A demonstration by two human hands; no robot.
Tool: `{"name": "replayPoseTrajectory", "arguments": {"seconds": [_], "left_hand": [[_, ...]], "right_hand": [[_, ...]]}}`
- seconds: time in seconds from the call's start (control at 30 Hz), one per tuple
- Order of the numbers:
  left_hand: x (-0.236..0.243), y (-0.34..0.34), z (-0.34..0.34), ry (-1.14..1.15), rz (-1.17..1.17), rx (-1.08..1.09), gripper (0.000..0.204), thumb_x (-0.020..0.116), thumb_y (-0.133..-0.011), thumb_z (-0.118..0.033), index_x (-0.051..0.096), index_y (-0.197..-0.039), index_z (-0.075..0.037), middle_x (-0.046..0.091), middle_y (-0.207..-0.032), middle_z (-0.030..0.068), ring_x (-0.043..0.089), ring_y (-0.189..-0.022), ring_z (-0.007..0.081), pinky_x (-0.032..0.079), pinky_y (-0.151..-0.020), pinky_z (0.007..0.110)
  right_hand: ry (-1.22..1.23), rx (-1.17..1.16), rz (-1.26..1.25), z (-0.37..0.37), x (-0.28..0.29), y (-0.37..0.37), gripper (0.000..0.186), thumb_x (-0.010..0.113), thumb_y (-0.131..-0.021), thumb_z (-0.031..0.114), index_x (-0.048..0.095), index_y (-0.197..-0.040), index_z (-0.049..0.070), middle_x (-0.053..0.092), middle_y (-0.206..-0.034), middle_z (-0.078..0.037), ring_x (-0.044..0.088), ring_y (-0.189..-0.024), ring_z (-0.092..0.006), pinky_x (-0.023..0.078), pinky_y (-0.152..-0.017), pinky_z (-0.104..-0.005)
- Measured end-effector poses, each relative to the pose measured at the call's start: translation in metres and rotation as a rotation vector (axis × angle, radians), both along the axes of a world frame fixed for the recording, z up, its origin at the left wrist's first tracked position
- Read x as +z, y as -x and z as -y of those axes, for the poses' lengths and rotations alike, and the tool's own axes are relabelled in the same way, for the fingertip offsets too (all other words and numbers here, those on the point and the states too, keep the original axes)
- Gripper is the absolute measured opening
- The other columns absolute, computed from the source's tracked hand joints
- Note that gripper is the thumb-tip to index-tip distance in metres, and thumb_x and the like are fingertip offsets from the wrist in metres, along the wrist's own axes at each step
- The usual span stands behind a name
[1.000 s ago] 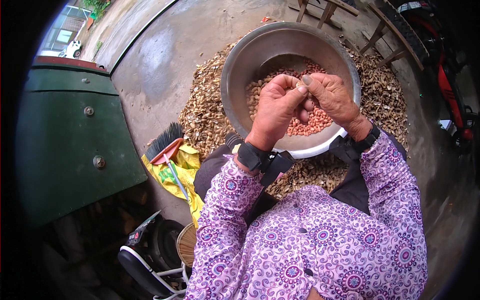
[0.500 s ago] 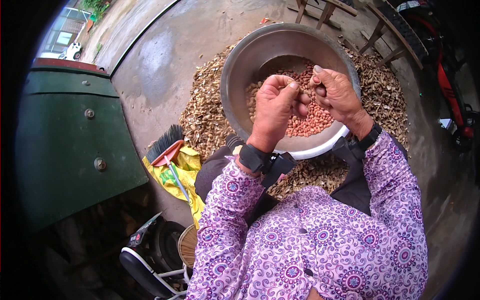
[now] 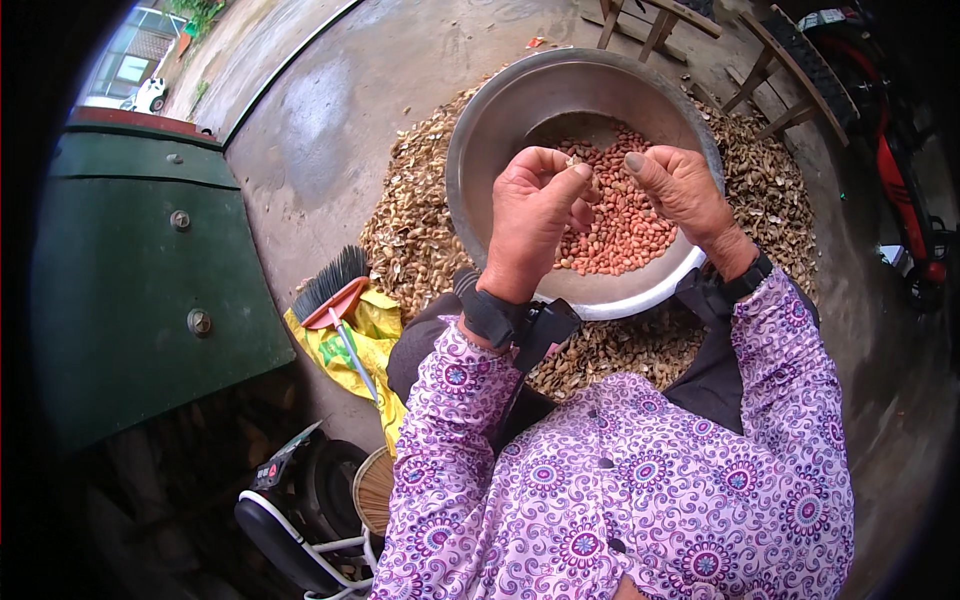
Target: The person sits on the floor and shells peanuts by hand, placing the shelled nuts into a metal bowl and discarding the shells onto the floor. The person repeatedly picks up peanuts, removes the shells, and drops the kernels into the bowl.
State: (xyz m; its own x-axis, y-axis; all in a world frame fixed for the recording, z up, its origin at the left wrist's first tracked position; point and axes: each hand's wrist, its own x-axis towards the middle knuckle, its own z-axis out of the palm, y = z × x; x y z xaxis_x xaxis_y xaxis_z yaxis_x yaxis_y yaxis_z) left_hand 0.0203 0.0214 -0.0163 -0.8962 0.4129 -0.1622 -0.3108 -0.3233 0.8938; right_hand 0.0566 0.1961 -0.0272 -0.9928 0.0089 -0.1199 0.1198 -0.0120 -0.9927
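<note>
A wide metal basin (image 3: 480, 130) rests in front of me, with reddish shelled peanuts (image 3: 625, 235) spread across its bottom. Above it, my left hand (image 3: 540, 205) pinches a small pale piece of peanut shell (image 3: 574, 161) between thumb and forefinger. My right hand (image 3: 685, 195) hovers over the basin's right side, a short gap from the left. Its thumb lies against curled fingers, and whatever they hold is hidden. Both wrists wear black bands. Part of the basin's contents is covered by my left hand.
Heaps of empty peanut shells (image 3: 415, 210) surround the basin. At the left lie a broom (image 3: 335, 285) and a yellow bag (image 3: 375, 315) beside a green metal box (image 3: 130, 270). A wooden stool (image 3: 790, 80) stands at the far right, near a red vehicle (image 3: 900, 185).
My hands have drawn apart, the left moving slightly left and the right slightly right. The shell piece stays in my left fingertips.
</note>
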Motion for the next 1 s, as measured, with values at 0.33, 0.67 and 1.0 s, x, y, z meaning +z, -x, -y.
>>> {"name": "replayPoseTrajectory", "arguments": {"seconds": [0.33, 0.67, 1.0], "left_hand": [[0.011, -0.006, 0.011, 0.105, 0.042, -0.229, 0.010, 0.060, -0.077, -0.009, 0.051, -0.077, -0.004, 0.055, -0.063, 0.0022, 0.048, -0.047, 0.0052, 0.040, -0.042, 0.017], [0.022, -0.012, 0.018, 0.339, -0.063, -0.526, 0.008, 0.058, -0.075, -0.008, 0.056, -0.078, -0.001, 0.058, -0.062, 0.0022, 0.050, -0.050, 0.0037, 0.037, -0.041, 0.016], [0.032, 0.006, 0.045, 0.117, -0.009, -0.272, 0.016, 0.059, -0.079, -0.018, 0.060, -0.085, -0.002, 0.058, -0.063, 0.0033, 0.052, -0.049, 0.0074, 0.042, -0.044, 0.019]], "right_hand": [[0.506, 0.054, 0.260, -0.007, -0.003, -0.001, 0.023, 0.054, -0.083, 0.028, 0.054, -0.072, 0.008, 0.046, -0.056, 0.003, 0.040, -0.046, -0.0041, 0.034, -0.041, -0.0176], [0.535, 0.461, 0.459, 0.022, -0.018, -0.012, 0.046, 0.052, -0.080, 0.045, 0.051, -0.101, 0.004, 0.054, -0.080, -0.005, 0.052, -0.064, -0.0087, 0.041, -0.049, -0.0192], [-0.168, 0.875, 0.280, 0.047, -0.041, -0.032, 0.030, 0.052, -0.082, 0.031, 0.058, -0.086, 0.003, 0.058, -0.074, -0.008, 0.057, -0.068, -0.0159, 0.045, -0.061, -0.0276]]}}
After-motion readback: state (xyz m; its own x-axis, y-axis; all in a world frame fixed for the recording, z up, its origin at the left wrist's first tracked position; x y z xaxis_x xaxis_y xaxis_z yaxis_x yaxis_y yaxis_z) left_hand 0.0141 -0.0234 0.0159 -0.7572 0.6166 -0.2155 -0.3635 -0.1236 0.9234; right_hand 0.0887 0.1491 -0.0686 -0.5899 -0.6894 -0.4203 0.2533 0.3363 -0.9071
